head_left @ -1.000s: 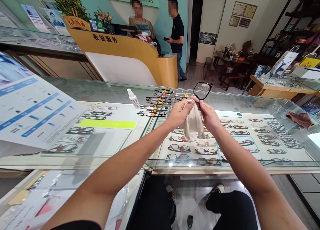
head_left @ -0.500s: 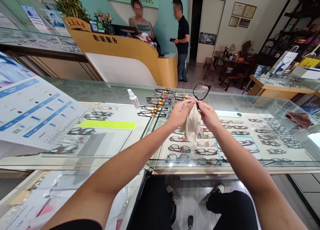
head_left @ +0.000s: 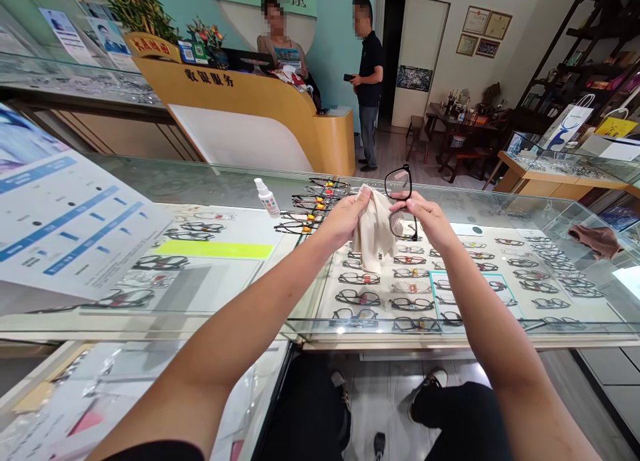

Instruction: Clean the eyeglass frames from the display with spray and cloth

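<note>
My left hand (head_left: 349,215) is closed on a cream cleaning cloth (head_left: 373,237), which hangs down in folds over the glass display case (head_left: 313,307). My right hand (head_left: 423,215) pinches a pair of black-framed eyeglasses (head_left: 411,181) near the bridge, one lens above the fingers and the other below. The cloth hangs just left of the glasses; whether they touch I cannot tell. On the glass top left of my hands, several eyeglasses (head_left: 306,215) with orange tags lie in a row, beside a white spray bottle (head_left: 267,198).
Rows of eyeglasses (head_left: 357,297) lie inside the case. A brown cloth (head_left: 596,239) rests at its right end. A printed sheet (head_left: 75,214) stands at left. Past the case, one person (head_left: 283,41) is behind the cashier counter (head_left: 240,97); another person (head_left: 370,74) stands beside it.
My left hand has drawn the cloth leftward off the eyeglasses. My right hand has moved slightly right and turned the glasses upright, so both lenses now show.
</note>
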`<state>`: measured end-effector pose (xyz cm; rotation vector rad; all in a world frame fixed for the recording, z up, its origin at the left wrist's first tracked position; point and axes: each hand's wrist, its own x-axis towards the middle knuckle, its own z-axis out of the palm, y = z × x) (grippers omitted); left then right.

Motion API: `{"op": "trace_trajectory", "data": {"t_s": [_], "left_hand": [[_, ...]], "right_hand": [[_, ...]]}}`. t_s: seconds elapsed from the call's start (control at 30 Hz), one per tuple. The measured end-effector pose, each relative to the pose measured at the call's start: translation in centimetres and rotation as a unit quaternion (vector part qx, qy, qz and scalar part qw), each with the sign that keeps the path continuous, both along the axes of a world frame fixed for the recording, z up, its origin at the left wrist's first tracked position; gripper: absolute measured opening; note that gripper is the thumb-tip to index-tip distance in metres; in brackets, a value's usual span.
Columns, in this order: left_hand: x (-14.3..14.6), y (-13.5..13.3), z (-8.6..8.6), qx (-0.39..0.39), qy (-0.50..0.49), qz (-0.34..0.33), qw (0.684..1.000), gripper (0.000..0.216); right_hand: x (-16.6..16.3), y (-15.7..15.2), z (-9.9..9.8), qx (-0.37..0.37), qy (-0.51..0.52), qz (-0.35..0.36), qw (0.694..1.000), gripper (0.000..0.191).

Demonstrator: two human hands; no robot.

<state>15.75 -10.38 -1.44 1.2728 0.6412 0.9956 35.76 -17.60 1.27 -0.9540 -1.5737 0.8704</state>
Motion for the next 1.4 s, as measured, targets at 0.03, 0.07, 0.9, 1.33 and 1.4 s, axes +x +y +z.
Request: {"op": "trace_trajectory", "data": {"t_s": [0.03,0.07,0.9,1.33,1.4], "left_hand": [[0.0,0.0,0.0,0.004,0.001,0.002,1.000,0.072],[-0.1,0.1,0.1,0.007,0.002,0.005,1.000,0.073],[-0.7,-1.0,1.4,0.024,-0.012,-0.052,0.998,0.061],[-0.4,-1.6,1.7,0.034,-0.036,-0.014,0.999,0.055],[-0.4,-1.4,1.7,0.054,-0.034,0.007,0.998,0.053]], "right_hand": [[0.0,-0.1,0.1,-0.002,-0.011,0.008,1.000,0.049],[-0.1,-0.2,0.2,-0.004,-0.022,0.015,1.000,0.049],[-0.9,-0.4,-0.3,-0.043,-0.017,0.044,0.998,0.046],[-1.1,-0.2,-0.6,-0.046,-0.018,0.079,0.996,0.049],[-1.2,-0.3,-0.5,-0.049,-0.021,0.084,0.995,0.048]]}}
